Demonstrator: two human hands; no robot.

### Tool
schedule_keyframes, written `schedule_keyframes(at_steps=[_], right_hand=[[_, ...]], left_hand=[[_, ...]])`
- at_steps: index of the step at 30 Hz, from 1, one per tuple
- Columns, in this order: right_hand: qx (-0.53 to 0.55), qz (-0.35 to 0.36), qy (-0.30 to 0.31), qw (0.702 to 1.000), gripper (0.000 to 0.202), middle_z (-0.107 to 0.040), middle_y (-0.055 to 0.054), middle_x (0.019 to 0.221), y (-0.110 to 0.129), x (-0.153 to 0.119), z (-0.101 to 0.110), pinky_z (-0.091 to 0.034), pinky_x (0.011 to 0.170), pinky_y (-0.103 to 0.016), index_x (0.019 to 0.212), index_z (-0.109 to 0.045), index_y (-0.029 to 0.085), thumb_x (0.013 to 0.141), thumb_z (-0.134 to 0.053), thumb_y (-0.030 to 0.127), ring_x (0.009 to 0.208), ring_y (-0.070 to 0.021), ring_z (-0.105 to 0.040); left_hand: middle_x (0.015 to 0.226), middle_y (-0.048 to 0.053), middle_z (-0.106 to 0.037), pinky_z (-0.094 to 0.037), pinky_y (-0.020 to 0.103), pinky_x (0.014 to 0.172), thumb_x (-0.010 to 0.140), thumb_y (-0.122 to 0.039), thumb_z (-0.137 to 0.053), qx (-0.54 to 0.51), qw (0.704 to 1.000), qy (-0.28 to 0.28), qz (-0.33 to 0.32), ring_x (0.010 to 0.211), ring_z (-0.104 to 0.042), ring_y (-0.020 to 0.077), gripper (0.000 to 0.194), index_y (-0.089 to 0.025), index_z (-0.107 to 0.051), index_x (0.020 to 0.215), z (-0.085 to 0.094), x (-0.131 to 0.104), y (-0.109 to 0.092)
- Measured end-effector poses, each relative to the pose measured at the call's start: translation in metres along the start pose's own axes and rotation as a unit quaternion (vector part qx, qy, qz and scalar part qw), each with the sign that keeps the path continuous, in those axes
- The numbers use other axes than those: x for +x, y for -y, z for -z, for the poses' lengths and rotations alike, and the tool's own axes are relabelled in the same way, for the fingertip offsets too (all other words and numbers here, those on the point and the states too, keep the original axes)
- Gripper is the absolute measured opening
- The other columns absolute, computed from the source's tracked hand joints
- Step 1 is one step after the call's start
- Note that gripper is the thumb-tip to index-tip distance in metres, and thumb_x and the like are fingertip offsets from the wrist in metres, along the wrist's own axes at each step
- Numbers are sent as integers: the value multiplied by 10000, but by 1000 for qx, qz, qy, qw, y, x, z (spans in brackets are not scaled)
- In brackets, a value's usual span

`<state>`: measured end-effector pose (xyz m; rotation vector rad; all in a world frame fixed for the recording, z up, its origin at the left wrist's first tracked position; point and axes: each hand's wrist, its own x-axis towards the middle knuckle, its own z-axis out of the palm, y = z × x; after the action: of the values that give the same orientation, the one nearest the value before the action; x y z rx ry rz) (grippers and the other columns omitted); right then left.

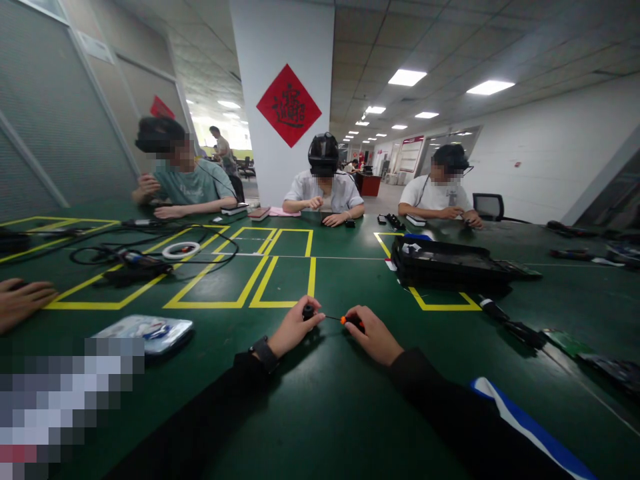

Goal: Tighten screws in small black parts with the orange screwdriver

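Observation:
In the head view my left hand (293,328), with a dark watch at the wrist, is closed on a small black round part (309,311) whose kind I cannot make out. My right hand (374,335) grips a screwdriver (344,321) by its orange and black handle, most of which the fingers hide. Its thin shaft points left, and the tip reaches the fingertips of my left hand. Whether the tip touches the black part is too small to tell. Both hands are just above the green table (320,407).
Black trays (450,263) are stacked at right, near cables and a circuit board (567,343). A clear-lidded case (150,333) lies at left, with coiled black cables (135,260) beyond it. Another person's hand (25,300) rests at far left. Three people sit across the table.

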<state>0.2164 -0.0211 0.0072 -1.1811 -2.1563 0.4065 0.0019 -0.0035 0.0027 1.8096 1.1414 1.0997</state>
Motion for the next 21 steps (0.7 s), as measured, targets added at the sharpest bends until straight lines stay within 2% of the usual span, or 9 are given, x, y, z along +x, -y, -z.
schedule_keyframes(at_steps=[5,10,16,21], right_hand=[[-14,17,3,1000,202,-534,-49,858,1,2,3,-367,790,-304,830,-546,167,872,-355,217,852,-152,-466],[7,13,12,1000,108,-537,-44,862,0,1,3,-383,753,-293,866,-539,170,820,-445,197,825,-152,-477],[38,-3,10,999,138,-542,-34,867,-1,0,1,-406,714,-275,909,-519,176,775,-515,207,780,-141,-498],[21,23,-16,999,171,-538,-69,990,-1,2,0,-369,870,-335,900,-560,176,847,-399,204,979,-165,-468]], left_hand=[[772,-1,-526,-387,254,671,701,-374,-570,-2,1000,10,-4,696,-488,120,260,-175,-505,856,0,0,-2],[735,-11,-528,-381,244,649,683,-361,-588,3,999,32,-14,659,-482,109,245,-167,-509,811,1,0,-5],[696,-30,-500,-368,228,623,672,-346,-607,1,999,44,-22,632,-461,94,247,-165,-497,799,2,0,-5],[666,-38,-480,-361,225,610,657,-331,-618,12,999,42,-19,612,-444,89,241,-164,-475,758,2,1,-2]])
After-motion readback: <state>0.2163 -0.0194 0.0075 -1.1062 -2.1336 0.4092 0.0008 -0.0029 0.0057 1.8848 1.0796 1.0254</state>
